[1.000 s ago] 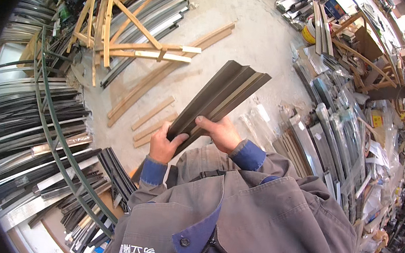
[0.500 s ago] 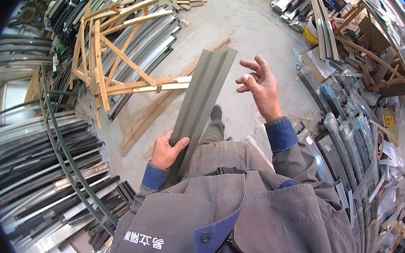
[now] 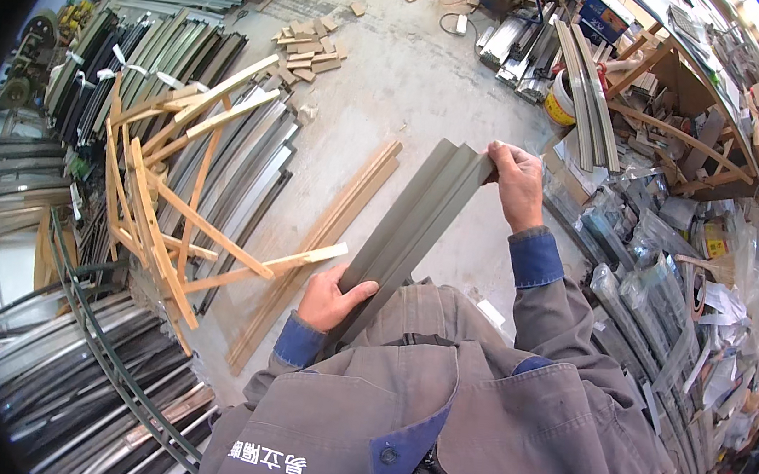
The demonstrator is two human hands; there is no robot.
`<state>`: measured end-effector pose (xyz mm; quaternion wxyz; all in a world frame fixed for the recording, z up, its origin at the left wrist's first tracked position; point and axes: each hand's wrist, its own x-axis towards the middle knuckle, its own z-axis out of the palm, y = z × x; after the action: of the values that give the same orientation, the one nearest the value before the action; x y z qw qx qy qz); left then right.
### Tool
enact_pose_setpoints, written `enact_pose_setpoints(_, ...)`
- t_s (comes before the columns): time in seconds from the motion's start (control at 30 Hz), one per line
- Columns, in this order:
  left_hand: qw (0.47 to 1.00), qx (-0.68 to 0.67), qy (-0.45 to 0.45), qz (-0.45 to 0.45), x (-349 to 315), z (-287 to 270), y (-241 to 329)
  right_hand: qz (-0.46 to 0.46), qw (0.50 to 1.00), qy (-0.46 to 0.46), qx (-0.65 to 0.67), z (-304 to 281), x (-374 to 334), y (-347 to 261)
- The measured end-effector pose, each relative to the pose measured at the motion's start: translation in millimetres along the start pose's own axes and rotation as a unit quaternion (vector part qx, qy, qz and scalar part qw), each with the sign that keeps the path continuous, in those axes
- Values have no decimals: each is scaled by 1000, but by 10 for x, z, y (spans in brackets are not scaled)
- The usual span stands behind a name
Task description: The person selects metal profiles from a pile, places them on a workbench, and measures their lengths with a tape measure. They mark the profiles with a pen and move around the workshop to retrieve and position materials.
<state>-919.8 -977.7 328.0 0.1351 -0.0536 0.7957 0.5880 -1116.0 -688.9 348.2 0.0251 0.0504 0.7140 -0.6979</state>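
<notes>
1. Your left hand (image 3: 333,299) is clamped on the near part of the grey profile (image 3: 414,213), thumb across the upper face; the fingers underneath are mostly hidden.
2. Your right hand (image 3: 516,185) is pinched on the profile's far right corner, thumb and fingertips together at the edge.
3. The profile lies between both grips, slanting away from your body, with lengthwise ridges facing up. Judgement: the near hand bears the weight, while the far hand steadies and angles the end.
4. Left of the left-hand grip, long wooden strips (image 3: 324,240) lie on the floor; farther left, a timber frame (image 3: 153,204) rests over metal lengths (image 3: 244,158), probably just stacked for storage.
5. Right of the right-hand grip, plastic-wrapped profiles (image 3: 645,311) lie bundled; the wrap presumably guards their finish.
6. Writing: white characters (image 3: 268,457) on your jacket, below the left-hand grip. Beyond the right-hand grip, a blue box (image 3: 604,15) bears pale print and a white-and-yellow bucket (image 3: 560,101) stands nearby. No markings are discernible on the profile.
</notes>
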Motion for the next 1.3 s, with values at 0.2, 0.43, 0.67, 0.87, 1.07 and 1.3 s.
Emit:
enact_pose_setpoints(0.2,991,122,-53,-19,1396,-277,479,117,964,135,194,-408,1122,460)
enact_pose_setpoints(0.43,990,137,24,-28,3060,-270,727,259,954,38,144,-971,1958,1494)
enact_pose_setpoints(0.67,986,129,92,-42,4534,-192,1184,382,914,-134,13,-1065,3245,1588)
enact_pose_setpoints(0.87,987,80,126,-54,5652,-451,1432,302,935,-182,-27,-784,4995,953)
enact_pose_setpoints(1.07,988,81,80,-100,7002,-805,1584,236,955,-179,-23,-307,6214,487)
enact_pose_setpoints(1.3,979,142,-78,-125,8987,-1438,1523,-57,939,-242,-238,787,8065,-636)
